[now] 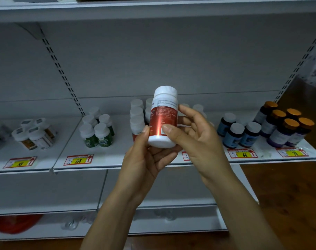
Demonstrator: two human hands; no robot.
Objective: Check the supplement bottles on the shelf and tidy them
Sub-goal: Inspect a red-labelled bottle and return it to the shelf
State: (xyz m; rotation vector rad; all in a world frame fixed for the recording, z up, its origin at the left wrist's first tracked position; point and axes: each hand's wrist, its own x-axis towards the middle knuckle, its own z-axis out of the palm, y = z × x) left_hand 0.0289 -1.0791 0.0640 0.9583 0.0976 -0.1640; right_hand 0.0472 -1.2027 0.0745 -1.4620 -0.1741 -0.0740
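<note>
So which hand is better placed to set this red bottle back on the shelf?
Probably the left hand: it cradles the red bottle from below, and the matching bottles stand just behind it. The right hand only pinches its side.

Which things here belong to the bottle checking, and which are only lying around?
Belong to the job: red-label bottle, held by left hand and right hand; green-label bottles, blue bottles, orange-capped bottles on the shelf.
Lying about: price tags; red object lower down.

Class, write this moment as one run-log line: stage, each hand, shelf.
stage: inspecting | left hand: grips red-labelled bottle, upright | right hand: holds its labelled side | shelf: other bottles standing in groups
</note>
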